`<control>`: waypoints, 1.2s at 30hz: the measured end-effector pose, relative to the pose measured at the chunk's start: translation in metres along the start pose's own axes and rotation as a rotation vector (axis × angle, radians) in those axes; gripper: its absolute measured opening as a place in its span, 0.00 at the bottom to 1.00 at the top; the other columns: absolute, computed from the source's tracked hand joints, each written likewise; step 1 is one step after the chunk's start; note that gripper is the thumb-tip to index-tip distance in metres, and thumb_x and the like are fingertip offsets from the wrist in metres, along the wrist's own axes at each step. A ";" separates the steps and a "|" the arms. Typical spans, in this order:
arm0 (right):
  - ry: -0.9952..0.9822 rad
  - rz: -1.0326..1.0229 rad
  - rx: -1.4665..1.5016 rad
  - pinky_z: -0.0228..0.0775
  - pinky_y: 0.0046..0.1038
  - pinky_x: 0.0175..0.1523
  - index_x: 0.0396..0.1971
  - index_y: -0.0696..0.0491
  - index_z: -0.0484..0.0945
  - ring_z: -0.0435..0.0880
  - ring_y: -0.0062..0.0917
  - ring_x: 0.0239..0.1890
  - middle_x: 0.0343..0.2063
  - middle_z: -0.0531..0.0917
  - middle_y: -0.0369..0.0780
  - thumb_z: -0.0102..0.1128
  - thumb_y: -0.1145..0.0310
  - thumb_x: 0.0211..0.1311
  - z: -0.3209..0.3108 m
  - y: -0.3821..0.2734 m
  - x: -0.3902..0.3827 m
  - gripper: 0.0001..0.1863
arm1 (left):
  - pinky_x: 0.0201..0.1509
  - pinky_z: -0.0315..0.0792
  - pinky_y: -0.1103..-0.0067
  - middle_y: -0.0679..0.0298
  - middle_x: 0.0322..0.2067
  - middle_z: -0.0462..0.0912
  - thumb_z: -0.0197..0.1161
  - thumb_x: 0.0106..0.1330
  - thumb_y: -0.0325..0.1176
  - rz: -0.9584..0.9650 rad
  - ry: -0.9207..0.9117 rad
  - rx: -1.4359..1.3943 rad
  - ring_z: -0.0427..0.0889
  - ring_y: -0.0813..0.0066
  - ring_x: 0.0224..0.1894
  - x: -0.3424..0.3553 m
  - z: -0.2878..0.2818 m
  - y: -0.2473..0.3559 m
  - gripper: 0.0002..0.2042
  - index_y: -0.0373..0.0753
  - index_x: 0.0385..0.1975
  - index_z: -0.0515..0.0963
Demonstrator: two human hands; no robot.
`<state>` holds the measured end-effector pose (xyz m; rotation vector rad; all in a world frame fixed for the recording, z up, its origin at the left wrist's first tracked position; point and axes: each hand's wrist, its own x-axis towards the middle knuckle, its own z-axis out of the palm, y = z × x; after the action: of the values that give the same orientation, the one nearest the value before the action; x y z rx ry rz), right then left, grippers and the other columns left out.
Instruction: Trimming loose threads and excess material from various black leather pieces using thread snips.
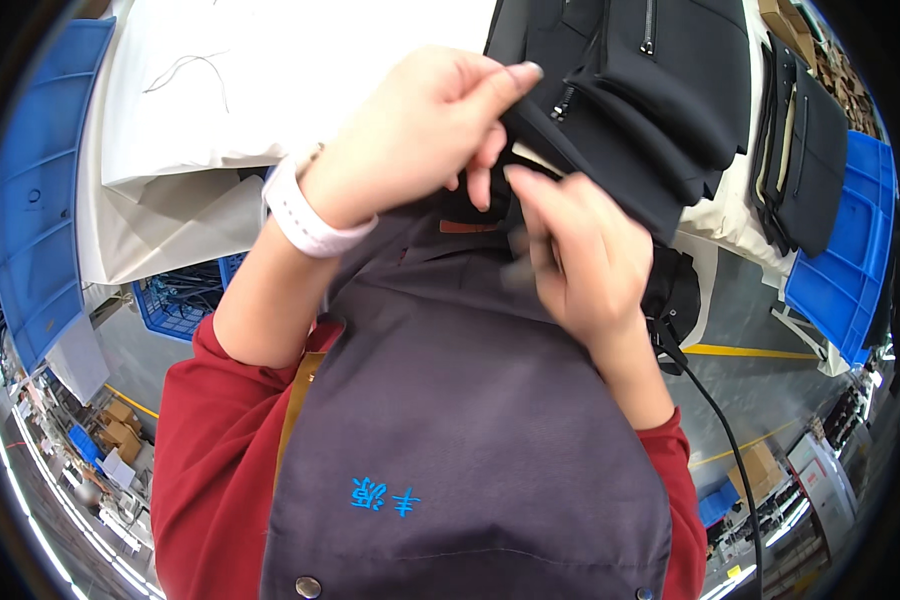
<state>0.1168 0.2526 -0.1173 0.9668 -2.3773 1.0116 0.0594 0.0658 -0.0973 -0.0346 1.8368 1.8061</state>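
Over the table's front edge, my left hand [425, 130] has thumb and forefinger pinched at the edge of a black fabric piece [545, 135]. Its other fingers curl loosely below, and a white band is on the wrist. Close by on the right, my right hand [595, 255] is bent at the fingers and blurred by motion; what it holds, if anything, cannot be made out. Beyond the hands lies a stack of black fabric pieces [660, 110], some with metal zippers [649, 30]. The fabric's near edge is partly hidden behind my fingers.
White cloth covers the table [260, 90], with loose dark thread [190, 65] on it. More black zippered pieces [805, 150] lie at the right. Blue plastic bins [45, 190] flank both sides, and a blue basket [175, 300] stands below. A black cable [735, 440] hangs at right.
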 end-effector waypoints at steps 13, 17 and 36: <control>0.050 0.842 0.897 0.50 0.15 0.25 0.50 0.56 0.70 0.58 0.07 0.22 0.25 0.67 0.28 0.45 0.63 0.81 0.000 0.026 0.030 0.12 | 0.26 0.77 0.88 0.65 0.30 0.86 0.71 0.67 0.34 -0.011 0.042 0.237 0.88 0.82 0.32 -0.013 -0.005 -0.012 0.11 0.36 0.43 0.81; -0.028 0.766 0.581 0.65 0.19 0.31 0.49 0.59 0.71 0.72 0.15 0.26 0.29 0.78 0.34 0.50 0.66 0.79 -0.003 0.027 0.028 0.11 | 0.33 0.81 0.86 0.64 0.32 0.88 0.64 0.73 0.32 -0.022 0.106 -0.049 0.89 0.78 0.34 -0.009 -0.006 -0.025 0.07 0.34 0.41 0.84; -0.180 0.189 0.197 0.73 0.25 0.30 0.37 0.60 0.83 0.81 0.27 0.24 0.24 0.81 0.40 0.74 0.81 0.51 -0.012 0.028 0.022 0.12 | 0.54 0.82 0.78 0.54 0.42 0.87 0.61 0.74 0.25 0.117 -0.049 -0.110 0.88 0.68 0.47 -0.030 -0.034 -0.043 0.06 0.29 0.44 0.79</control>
<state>0.0824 0.2654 -0.1102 0.9494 -2.5937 1.2990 0.0895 0.0191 -0.1269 0.0775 1.7366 1.9694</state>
